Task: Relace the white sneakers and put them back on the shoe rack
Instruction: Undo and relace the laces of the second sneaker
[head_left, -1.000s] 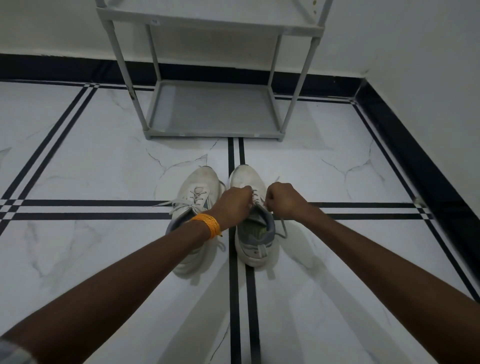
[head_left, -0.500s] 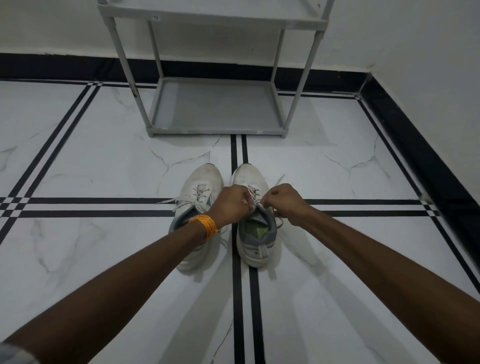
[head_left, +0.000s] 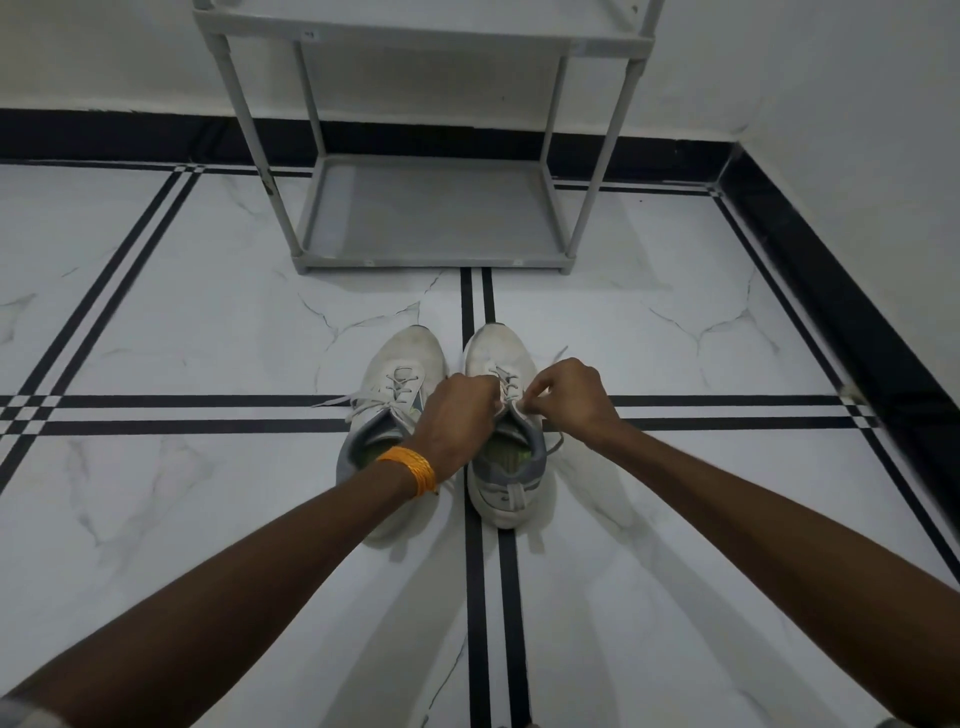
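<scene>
Two white sneakers stand side by side on the floor, toes toward the rack. The left sneaker (head_left: 402, 364) has loose lace ends trailing out to its left. Over the tongue of the right sneaker (head_left: 493, 348), my left hand (head_left: 454, 415), with an orange band on the wrist, and my right hand (head_left: 571, 395) are almost touching. Each pinches a white lace end (head_left: 506, 387) at the top eyelets. Beyond the sneakers stands the grey shoe rack (head_left: 431, 260), its bottom shelf bare.
The floor is white marble tile (head_left: 208, 493) with black double stripes crossing under the sneakers. A black skirting (head_left: 857, 322) runs along the white walls at the back and right; the corner lies at the upper right.
My two hands have drawn closer together over the right sneaker's tongue, and my right fingers have opened from a fist into a pinch on the lace. The view has tilted slightly.
</scene>
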